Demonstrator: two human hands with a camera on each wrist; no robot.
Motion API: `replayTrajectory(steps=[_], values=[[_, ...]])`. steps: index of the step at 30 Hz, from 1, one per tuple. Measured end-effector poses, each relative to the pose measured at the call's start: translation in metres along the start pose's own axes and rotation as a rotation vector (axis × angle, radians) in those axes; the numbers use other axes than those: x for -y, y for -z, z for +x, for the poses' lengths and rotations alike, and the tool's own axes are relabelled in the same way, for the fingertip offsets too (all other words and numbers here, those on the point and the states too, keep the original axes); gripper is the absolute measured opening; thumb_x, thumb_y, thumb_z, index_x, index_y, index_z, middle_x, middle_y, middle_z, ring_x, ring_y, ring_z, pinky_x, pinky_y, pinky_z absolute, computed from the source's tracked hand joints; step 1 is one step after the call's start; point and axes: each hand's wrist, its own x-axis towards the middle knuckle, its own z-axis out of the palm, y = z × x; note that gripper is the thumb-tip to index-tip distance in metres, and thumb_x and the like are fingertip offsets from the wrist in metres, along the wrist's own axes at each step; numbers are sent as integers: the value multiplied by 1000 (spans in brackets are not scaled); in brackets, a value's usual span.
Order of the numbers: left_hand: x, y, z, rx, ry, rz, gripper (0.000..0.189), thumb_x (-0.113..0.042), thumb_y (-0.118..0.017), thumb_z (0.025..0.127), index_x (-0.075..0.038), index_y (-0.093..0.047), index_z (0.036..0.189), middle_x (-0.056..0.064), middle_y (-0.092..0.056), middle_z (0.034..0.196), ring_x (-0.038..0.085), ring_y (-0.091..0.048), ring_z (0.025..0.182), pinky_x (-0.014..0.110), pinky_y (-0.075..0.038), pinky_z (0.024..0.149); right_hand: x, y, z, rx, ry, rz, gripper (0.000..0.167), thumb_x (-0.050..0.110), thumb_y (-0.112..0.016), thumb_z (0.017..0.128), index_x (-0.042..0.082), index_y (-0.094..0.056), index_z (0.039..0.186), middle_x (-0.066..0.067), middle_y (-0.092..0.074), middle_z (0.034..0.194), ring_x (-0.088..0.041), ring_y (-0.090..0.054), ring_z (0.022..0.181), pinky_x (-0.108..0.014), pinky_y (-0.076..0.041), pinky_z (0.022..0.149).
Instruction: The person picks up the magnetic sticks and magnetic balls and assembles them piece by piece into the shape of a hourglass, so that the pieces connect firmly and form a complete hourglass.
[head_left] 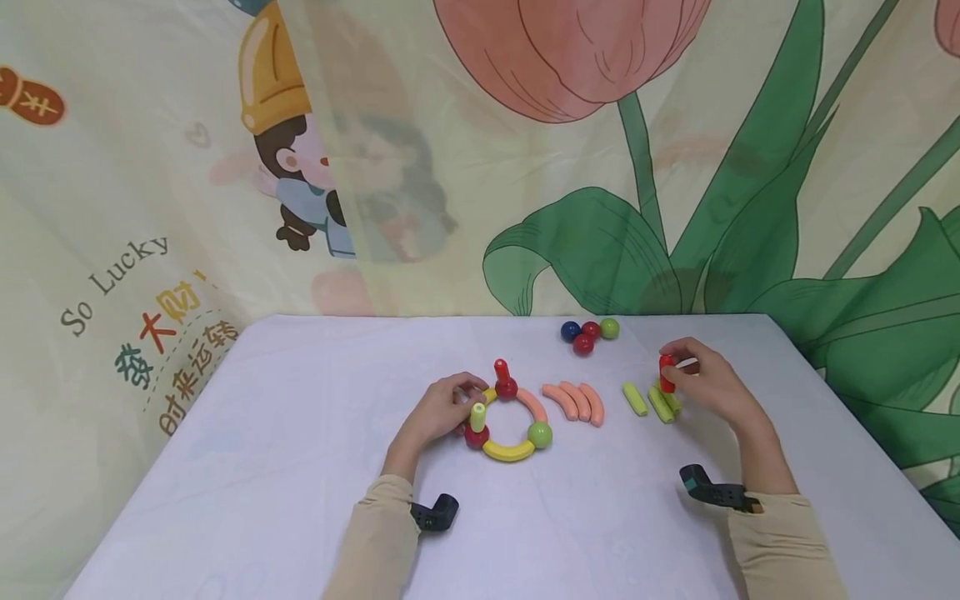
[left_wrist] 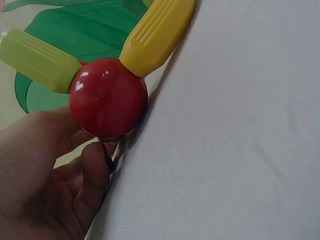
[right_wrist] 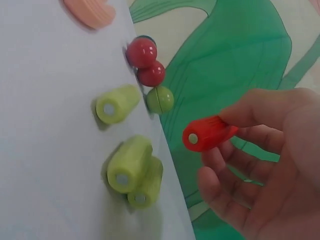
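Observation:
On the white table lies a ring of magnetic sticks and balls point(head_left: 508, 452), with curved yellow and pink sticks joined by red and green balls. A short green stick point(head_left: 478, 417) and a red stick point(head_left: 502, 371) stand up from two red balls. At the ring's left side my left hand point(head_left: 442, 408) holds it; the left wrist view has the fingers behind a red ball point(left_wrist: 108, 98), partly hidden. Thumb and fingers of my right hand point(head_left: 708, 385) pinch a short red magnetic stick point(right_wrist: 206, 134), raised above several green sticks point(head_left: 660, 404).
Curved pink sticks point(head_left: 573, 402) lie between the ring and the green sticks. Near the table's back edge sit a blue ball point(head_left: 571, 332), red balls point(head_left: 583, 344) and a green ball point(head_left: 609, 328). A printed cloth point(head_left: 420, 283) hangs behind the table.

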Motion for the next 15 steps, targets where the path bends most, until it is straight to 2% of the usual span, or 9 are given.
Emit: replayTrajectory(steps=[9, 15], values=[[1, 0, 1, -8, 0, 4, 21, -21, -62, 91, -20, -64, 112, 3, -58, 93, 15, -52, 56, 25, -48, 52, 22, -13, 0, -76, 92, 23, 36, 13, -54, 93, 1, -45, 126, -23, -51, 120, -36, -51, 105, -32, -51, 77], [0, 1, 0, -4, -7, 2, 21, -21, -62, 91, -20, -64, 112, 3, -57, 90, 15, -52, 54, 25, -47, 52, 31, -22, -1, -91, 122, 28, 34, 12, -53, 93, 2, -46, 125, -21, -52, 119, -37, -54, 103, -43, -53, 81]])
